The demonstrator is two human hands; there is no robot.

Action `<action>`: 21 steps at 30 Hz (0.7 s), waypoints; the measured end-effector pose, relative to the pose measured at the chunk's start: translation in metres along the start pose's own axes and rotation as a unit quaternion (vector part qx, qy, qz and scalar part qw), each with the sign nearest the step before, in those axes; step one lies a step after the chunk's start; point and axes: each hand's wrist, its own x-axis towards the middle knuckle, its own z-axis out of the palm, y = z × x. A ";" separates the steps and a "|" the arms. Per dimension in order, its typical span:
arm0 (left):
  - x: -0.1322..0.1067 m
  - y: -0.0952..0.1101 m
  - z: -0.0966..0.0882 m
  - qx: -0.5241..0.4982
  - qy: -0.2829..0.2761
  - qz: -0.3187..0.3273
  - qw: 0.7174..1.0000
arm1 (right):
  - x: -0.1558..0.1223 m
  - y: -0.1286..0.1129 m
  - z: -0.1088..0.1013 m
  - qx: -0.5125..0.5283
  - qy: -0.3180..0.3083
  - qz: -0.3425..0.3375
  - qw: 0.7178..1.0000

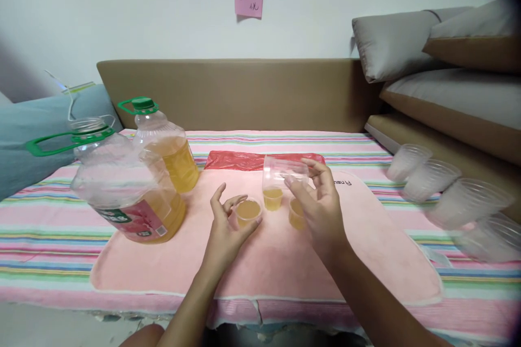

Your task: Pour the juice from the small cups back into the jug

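Observation:
My left hand (228, 225) closes its thumb and fingers round a small clear plastic cup of yellow liquid (248, 211), which stands on the pink mat (260, 271). In my right hand (323, 211) is a larger clear plastic cup (280, 172), tipped on its side with its mouth to the left. Just below that mouth stands a second small cup of yellow liquid (272, 200). A third small cup of yellow liquid (297, 218) is partly hidden behind my right hand.
Two big jugs of yellow liquid stand at the left: the near jug (134, 211) uncapped, the far jug (169, 152) with a green cap. Stacks of clear plastic cups (468, 203) lie at the right. Behind the mat lies red plastic (236, 160); cushions (456, 92) pile up at the right.

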 end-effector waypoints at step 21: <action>0.056 -0.022 -0.002 0.008 0.045 -0.033 0.998 | 0.039 -0.026 -0.074 0.122 0.138 0.081 0.980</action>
